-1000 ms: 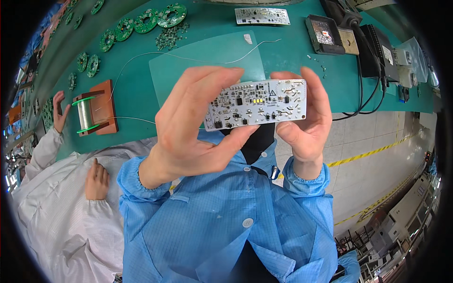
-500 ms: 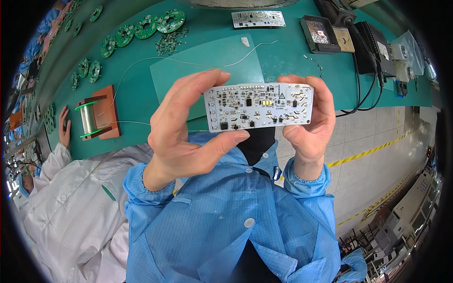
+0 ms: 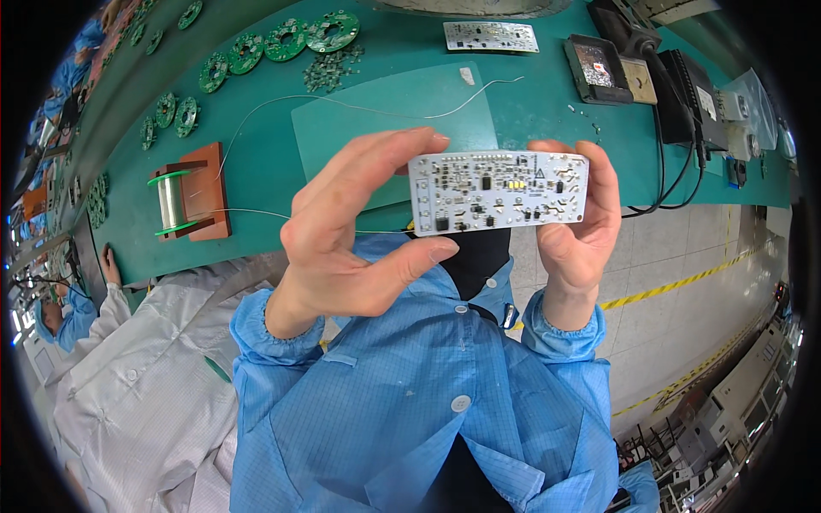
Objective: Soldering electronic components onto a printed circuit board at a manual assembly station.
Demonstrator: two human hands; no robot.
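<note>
A white circuit board (image 3: pixel 500 205) with small black and yellow components is held up before my chest, its populated face toward me. My left hand (image 3: pixel 338 235) curves round its left end, fingers at the top corner and thumb along the lower edge. At the opposite end my right hand (image 3: pixel 581 252) grips the board, thumb at the lower edge and fingers behind. The parts of the fingers behind the board are hidden. To the left, a spool of solder wire (image 3: pixel 172 203) sits on a brown stand (image 3: pixel 205 192), its thin wire running across the bench.
On the green bench (image 3: pixel 256 162) lie several round green boards (image 3: pixel 285 39), a heap of small parts (image 3: pixel 332 68) and another white board (image 3: pixel 490 37). A black tray (image 3: pixel 596 68) and a black box with cables (image 3: pixel 687 94) stand right. A person in a pale coat (image 3: pixel 154 368) is at left.
The board and both hands have shifted slightly right in the picture, and the bench has shifted too. The board tilts a little differently. Both hands keep hold of it.
</note>
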